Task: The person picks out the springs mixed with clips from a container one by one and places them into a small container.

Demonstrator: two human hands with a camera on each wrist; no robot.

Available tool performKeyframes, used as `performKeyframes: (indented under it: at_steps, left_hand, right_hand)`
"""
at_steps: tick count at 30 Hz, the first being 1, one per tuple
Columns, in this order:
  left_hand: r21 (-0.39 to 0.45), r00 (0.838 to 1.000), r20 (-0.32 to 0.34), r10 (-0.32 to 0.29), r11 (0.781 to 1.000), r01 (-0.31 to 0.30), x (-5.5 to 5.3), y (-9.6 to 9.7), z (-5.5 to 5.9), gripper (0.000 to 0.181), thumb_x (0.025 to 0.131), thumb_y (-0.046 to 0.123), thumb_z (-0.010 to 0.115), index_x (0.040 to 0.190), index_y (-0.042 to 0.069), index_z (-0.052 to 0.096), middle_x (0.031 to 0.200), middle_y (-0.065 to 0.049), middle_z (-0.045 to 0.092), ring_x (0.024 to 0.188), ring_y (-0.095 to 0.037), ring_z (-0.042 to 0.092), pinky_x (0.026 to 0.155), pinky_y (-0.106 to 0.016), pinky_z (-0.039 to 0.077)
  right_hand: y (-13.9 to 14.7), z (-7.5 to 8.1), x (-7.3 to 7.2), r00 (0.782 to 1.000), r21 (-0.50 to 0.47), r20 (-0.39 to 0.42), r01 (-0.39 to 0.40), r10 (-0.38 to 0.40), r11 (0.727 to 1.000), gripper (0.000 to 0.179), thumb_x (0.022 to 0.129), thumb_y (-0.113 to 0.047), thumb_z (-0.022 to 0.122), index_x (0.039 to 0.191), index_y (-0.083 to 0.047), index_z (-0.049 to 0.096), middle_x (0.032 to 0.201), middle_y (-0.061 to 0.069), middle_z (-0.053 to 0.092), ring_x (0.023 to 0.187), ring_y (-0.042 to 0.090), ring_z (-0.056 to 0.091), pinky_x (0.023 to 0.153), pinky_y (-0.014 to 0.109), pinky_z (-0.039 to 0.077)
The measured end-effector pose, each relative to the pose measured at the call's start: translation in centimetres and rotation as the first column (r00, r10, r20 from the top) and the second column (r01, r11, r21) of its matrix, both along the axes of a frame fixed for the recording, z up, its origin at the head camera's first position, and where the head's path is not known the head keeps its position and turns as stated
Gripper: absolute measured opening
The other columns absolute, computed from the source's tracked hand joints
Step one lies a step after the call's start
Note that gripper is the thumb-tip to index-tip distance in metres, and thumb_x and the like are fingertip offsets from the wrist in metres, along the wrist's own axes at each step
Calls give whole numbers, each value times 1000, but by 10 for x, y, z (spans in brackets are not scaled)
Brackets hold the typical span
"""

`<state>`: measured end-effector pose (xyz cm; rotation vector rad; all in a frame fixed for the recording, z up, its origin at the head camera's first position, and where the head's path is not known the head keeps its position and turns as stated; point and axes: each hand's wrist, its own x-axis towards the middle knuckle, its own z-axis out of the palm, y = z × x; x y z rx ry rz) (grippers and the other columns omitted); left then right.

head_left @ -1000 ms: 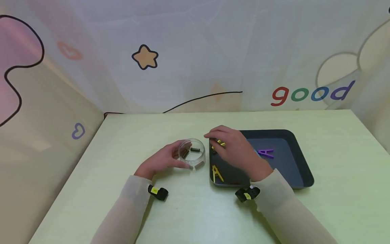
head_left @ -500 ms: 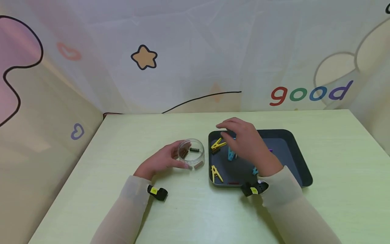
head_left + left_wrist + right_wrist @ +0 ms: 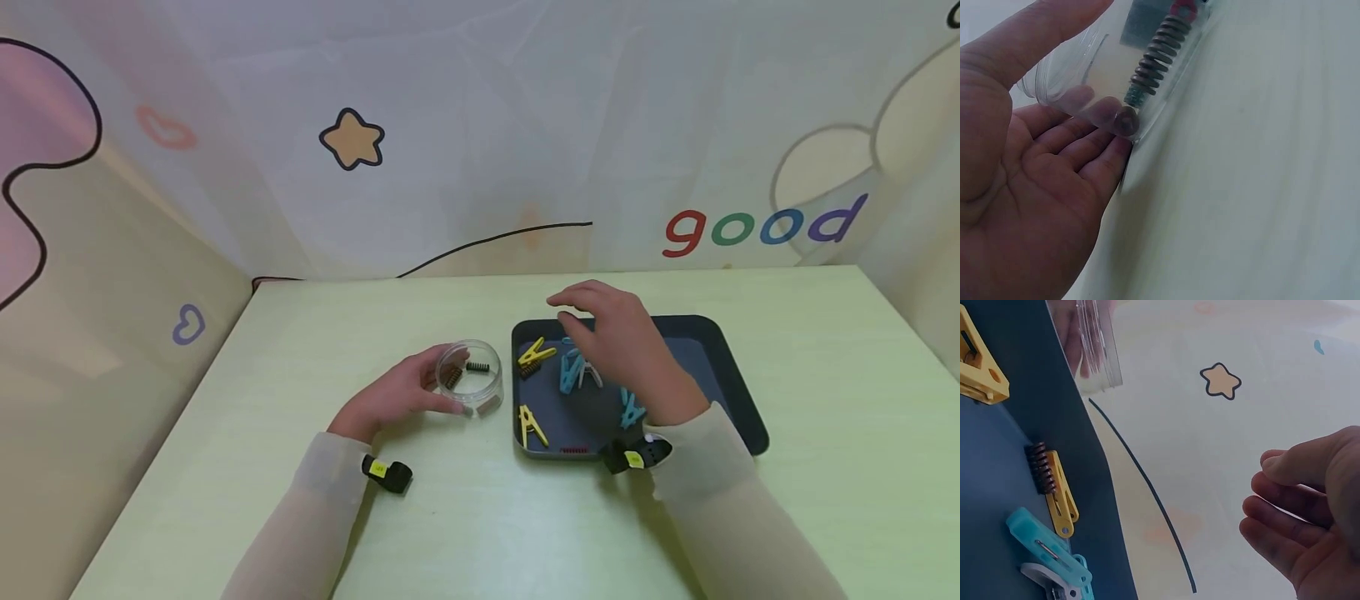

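My left hand [image 3: 408, 387] holds a clear round jar [image 3: 470, 397] on the table, thumb on the near side and fingers round the far side. Dark coil springs lie inside it; one spring [image 3: 1160, 53] shows large through the wall in the left wrist view. Over the dark tray [image 3: 752, 425] hovers my right hand [image 3: 618, 337], fingers loosely bent and apart, holding nothing. Below it are blue clothespins [image 3: 570, 372] and a white clothespin [image 3: 590, 375]. Further left, a yellow clothespin [image 3: 537, 352] lies against a dark spring [image 3: 1040, 467].
Another yellow clothespin [image 3: 531, 427] and a red spring [image 3: 574, 451] lie along the tray's near left side. A blue clothespin [image 3: 632, 409] sits beside my right wrist. Behind the table hangs a printed cloth [image 3: 465, 150].
My right hand has moved right and slightly away from me, off the tray's left edge, uncovering the clothespins there. The left hand and jar have stayed in place.
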<state>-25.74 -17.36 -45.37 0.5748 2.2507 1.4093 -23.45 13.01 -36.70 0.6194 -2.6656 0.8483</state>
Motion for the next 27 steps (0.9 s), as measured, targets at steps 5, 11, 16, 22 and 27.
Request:
performKeyframes:
  at_steps: [5,11,16,22,27]
  left_hand:
    - [1,1000,2,6,1000,-6,1,-1,0,84,76,23,84,147,22,40,146,4,48,139,-15,40,118,-41,29]
    - [1,1000,-4,2,1000,-2,3,-3,0,84,76,22,84,147,20,39,147,1,47,139,-17,40,119,-43,27]
    - [0,1000,-13,-9,1000,9,2,-1,0,83,76,21,83,147,19,39,146,-1,48,139,-18,40,118,-44,28]
    - [-11,1000,-9,-2,1000,2,1,0,0,82,77,21,83,146,20,40,146,1,48,139,-16,41,118,-42,28]
    - [-27,1000,-7,7,1000,-7,1,1,1,83,76,23,84,146,25,40,146,3,48,139,-16,40,118,-43,28]
  right_hand:
    - [3,-1,-2,1000,-13,-18,7,-7,1000,26,94,-10,61,118,-8,68,119,12,67,109,29,63,91,47,53]
    - [6,-4,-5,999,-18,-32,35,-35,999,26,94,-10,60,119,-7,68,118,13,67,109,31,63,92,48,53]
    - [13,-5,-7,997,-11,0,71,-71,997,27,94,-11,60,120,-8,67,121,14,66,112,31,61,93,49,52]
    - [20,-9,-12,995,-15,32,90,-90,996,28,95,-11,60,122,-8,66,124,14,65,113,32,60,93,50,52]
    - [25,-11,-15,987,-24,104,124,-121,992,28,95,-13,59,122,-9,66,127,14,62,114,33,59,94,51,51]
